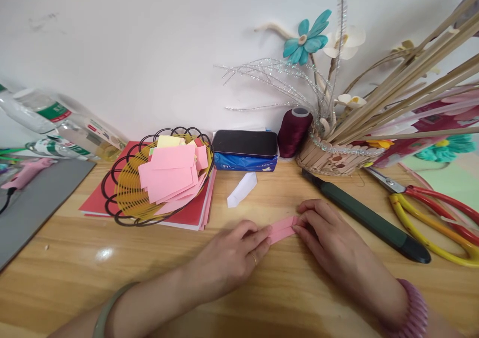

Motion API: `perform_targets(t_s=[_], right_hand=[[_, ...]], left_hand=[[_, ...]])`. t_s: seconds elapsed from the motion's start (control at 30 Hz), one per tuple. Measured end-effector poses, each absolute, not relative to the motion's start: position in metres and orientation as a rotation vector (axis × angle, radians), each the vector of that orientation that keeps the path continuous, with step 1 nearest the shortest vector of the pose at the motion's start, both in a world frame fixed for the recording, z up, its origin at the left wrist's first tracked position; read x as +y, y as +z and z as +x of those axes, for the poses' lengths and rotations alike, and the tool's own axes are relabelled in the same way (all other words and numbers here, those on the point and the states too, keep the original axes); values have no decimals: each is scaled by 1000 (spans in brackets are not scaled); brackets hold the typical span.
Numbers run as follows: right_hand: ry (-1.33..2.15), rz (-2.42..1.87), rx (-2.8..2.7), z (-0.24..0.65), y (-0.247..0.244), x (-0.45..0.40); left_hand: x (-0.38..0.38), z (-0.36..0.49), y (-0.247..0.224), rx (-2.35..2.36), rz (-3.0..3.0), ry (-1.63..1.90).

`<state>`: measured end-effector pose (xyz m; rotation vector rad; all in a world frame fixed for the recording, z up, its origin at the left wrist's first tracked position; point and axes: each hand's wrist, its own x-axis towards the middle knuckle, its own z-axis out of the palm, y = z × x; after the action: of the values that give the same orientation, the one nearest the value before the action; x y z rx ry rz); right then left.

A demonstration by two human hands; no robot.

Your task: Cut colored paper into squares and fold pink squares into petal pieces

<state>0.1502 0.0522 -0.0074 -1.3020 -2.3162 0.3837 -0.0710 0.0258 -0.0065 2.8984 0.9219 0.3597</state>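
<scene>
Between both hands' grips lies the pink paper [282,229].

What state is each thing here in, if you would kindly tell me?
Pink strip: creased, held in both hands
White paper: folded, lying loose
Phone: screen dark, flat on blue packet
Basket: holding paper slips
Thread spool: upright, wound
Scissors: lying flat, handles spread
Green tool: lying flat
Bottles: lying on their sides
Left hand: pinching the strip
Right hand: pinching its other end
</scene>
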Motion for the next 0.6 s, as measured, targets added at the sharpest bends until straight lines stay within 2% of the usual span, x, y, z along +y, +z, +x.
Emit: perform_targets(t_s=[0.33, 0.5, 0.6], right_hand=[[169, -1308, -2303, 155, -6, 43], [-109, -937, -2546, 147, -7, 22], [-250, -889, -2701, 140, -13, 15]], left_hand=[[27, -72, -2, 880, 2963, 338], [27, -70, -3, 902, 2982, 330], [26, -70, -4, 915, 2991, 330]])
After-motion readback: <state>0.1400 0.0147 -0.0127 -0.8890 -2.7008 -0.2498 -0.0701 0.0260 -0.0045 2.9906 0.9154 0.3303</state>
